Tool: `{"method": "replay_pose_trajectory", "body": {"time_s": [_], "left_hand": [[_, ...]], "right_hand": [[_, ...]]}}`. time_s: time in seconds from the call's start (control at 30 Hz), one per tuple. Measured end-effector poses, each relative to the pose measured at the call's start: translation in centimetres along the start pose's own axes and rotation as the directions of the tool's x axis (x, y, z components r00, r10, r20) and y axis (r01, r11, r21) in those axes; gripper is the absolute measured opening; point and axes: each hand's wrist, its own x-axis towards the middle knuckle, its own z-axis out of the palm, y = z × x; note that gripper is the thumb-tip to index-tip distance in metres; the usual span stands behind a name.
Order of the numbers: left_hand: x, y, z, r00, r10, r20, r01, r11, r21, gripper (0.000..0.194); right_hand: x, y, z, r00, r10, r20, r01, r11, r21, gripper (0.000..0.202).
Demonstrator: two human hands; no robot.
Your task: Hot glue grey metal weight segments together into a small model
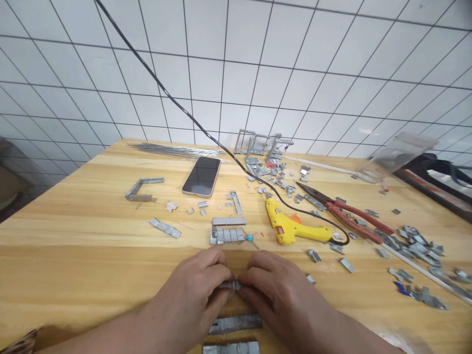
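Both hands meet low in the middle of the head view, pinching one small grey metal strip (231, 284) between them. My left hand (199, 282) has its thumb and fingers closed on the strip's left end. On its right end, my right hand (278, 285) is closed the same way. Most of the strip is hidden by the fingertips. Below the hands lie a flat metal strip (236, 324) and a wider metal piece (231, 348). Just beyond them sit a segmented metal piece (229, 236), a plain metal bar (229, 221) and a small turquoise bit (249, 238).
A yellow glue gun (295, 228) with a black cable and red-handled pliers (354, 219) lie to the right, among scattered metal scraps (416, 246). A phone (201, 177), a bent metal frame (140, 189) and thin rods (177, 150) lie farther back. A tiled wall (206, 73) bounds the table.
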Motion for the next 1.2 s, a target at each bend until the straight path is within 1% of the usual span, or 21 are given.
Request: {"method": "replay_pose_trajectory", "body": {"time_s": [0.23,0.33,0.4,0.47,0.53,0.63,0.7,0.73,0.8,0.83,0.93,1.0,1.1,1.2], "left_hand": [[0.0,0.1,-0.1,1.000,-0.002,-0.002,0.002,1.000,-0.013,0.018],[0.0,-0.1,0.0,1.000,0.009,-0.006,-0.009,1.000,-0.021,0.018],[-0.1,-0.2,0.1,1.000,0.019,-0.016,-0.019,1.000,-0.022,0.017],[-0.1,-0.4,0.1,0.999,0.034,-0.026,-0.034,0.999,-0.022,0.016],[-0.2,-0.4,0.1,0.998,0.045,-0.033,-0.045,0.999,-0.023,0.017],[-0.2,-0.5,0.1,0.998,0.043,-0.035,-0.044,0.999,-0.021,0.019],[-0.2,-0.6,0.1,0.998,0.040,-0.038,-0.041,0.999,-0.021,0.019],[-0.2,-0.6,0.1,0.998,0.040,-0.040,-0.041,0.999,-0.022,0.020],[-0.1,-0.6,0.1,0.998,0.042,-0.045,-0.043,0.999,-0.024,0.020],[-0.1,-0.6,0.1,0.998,0.044,-0.046,-0.045,0.999,-0.023,0.020],[-0.1,-0.5,0.1,0.998,0.046,-0.040,-0.047,0.999,-0.021,0.019],[-0.1,-0.5,0.0,0.999,0.038,-0.035,-0.038,0.999,-0.019,0.019],[-0.1,-0.4,0.0,0.999,0.019,-0.029,-0.019,1.000,-0.022,0.020],[-0.1,-0.3,-0.1,1.000,0.015,-0.022,-0.016,1.000,-0.017,0.019]], "right_hand": [[0.2,-0.1,-0.1,1.000,0.007,0.014,-0.007,1.000,0.016,0.016],[0.1,0.0,-0.7,0.998,0.047,0.043,-0.049,0.998,0.044,0.012],[0.0,0.4,-1.8,0.995,0.097,0.014,-0.097,0.995,0.028,0.011],[-0.1,1.2,-3.3,0.986,0.155,-0.061,-0.157,0.987,-0.021,0.009],[-0.4,2.4,-5.1,0.968,0.207,-0.141,-0.222,0.970,-0.099,0.016],[-1.0,4.5,-7.4,0.946,0.265,-0.190,-0.294,0.944,-0.150,0.034],[-1.5,5.9,-8.3,0.948,0.248,-0.200,-0.280,0.948,-0.150,0.038],[-1.7,6.5,-8.5,0.951,0.228,-0.208,-0.264,0.951,-0.162,0.035],[-2.1,7.5,-8.4,0.957,0.176,-0.229,-0.231,0.943,-0.241,0.019],[-2.3,7.9,-8.2,0.961,0.152,-0.231,-0.220,0.926,-0.306,0.016],[-2.5,8.7,-7.2,0.979,0.098,-0.177,-0.174,0.855,-0.489,0.036],[-2.4,9.0,-6.5,0.988,0.080,-0.131,-0.140,0.821,-0.554,0.044],[-1.9,9.1,-5.8,0.985,0.108,-0.132,-0.166,0.792,-0.587,0.052],[-1.4,9.1,-5.7,0.977,0.156,-0.144,-0.211,0.796,-0.568,0.054]]}}
